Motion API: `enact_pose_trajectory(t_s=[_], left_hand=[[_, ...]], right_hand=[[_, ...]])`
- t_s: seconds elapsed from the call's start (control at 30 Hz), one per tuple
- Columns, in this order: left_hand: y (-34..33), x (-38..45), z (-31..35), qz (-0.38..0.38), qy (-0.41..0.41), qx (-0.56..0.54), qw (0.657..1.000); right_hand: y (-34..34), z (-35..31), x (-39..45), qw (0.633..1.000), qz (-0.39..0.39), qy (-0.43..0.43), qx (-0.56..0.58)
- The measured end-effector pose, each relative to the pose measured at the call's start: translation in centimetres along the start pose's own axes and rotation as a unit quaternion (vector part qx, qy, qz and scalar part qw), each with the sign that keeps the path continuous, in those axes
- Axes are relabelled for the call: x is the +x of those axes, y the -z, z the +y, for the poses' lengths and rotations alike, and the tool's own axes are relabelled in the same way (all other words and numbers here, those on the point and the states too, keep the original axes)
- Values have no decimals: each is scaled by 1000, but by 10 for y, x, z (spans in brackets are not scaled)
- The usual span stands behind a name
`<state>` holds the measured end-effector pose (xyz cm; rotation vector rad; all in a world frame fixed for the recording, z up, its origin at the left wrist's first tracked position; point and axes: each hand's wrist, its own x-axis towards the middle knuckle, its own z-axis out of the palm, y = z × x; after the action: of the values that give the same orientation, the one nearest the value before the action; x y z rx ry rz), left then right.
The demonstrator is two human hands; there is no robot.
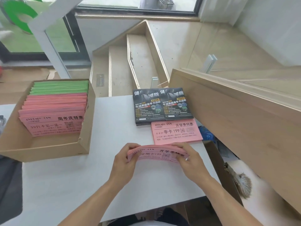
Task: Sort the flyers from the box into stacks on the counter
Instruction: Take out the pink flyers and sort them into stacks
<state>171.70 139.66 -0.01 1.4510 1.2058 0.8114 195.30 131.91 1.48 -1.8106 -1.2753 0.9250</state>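
Both our hands grip one bundle of pink flyers [156,153] just above the white tabletop [105,176]: the left hand [124,158] pinches its left end, fingers curled over the top edge, and the right hand [189,158] clamps its right end, thumb on the printed face. Our fingers hide the bundle's corners and part of its print, and the sheets bow upward in the middle.

Just beyond it a pink stack [176,132] lies flat, touching the near edge of two dark flyer stacks [162,106] that sit side by side at the far edge of the tabletop. A wooden rail [228,115] rises just beside them on the right and crowds that side.

At the left, the cardboard box [84,137] holds pink flyers [53,115] in front and green flyers [60,87] behind; its walls hide their lower edges, and the small print is too blurred to read. The box's left part overhangs the tabletop edge. Between box and stacks, and in front of our forearms, the surface lies bare. A blue object [206,132] below the right edge is partly hidden.
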Motion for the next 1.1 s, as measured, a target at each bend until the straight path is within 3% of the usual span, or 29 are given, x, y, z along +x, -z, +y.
enact_pose_trajectory(t_s=[0.17,0.3,0.5,0.63,0.77,0.9,1.0,1.1], left_hand=[[-10,7,7,-7,17,11,1000],[-29,34,23,7,45,-6,999],[-66,84,36,15,67,70,995],[-83,90,35,9,60,85,995],[-87,89,19,28,71,71,995],[-84,83,5,2,89,92,992],[-90,74,4,-37,81,100,991],[-99,67,2,-64,42,159,984]], right_hand=[[-2,4,2,988,87,-59,112],[18,0,25,976,159,-52,139],[53,-8,72,985,163,-36,-47],[57,-2,94,967,174,-36,-184],[51,17,103,954,154,-37,-254],[56,25,102,935,138,21,-327],[57,18,87,940,33,22,-339],[49,25,77,921,-45,-15,-387]])
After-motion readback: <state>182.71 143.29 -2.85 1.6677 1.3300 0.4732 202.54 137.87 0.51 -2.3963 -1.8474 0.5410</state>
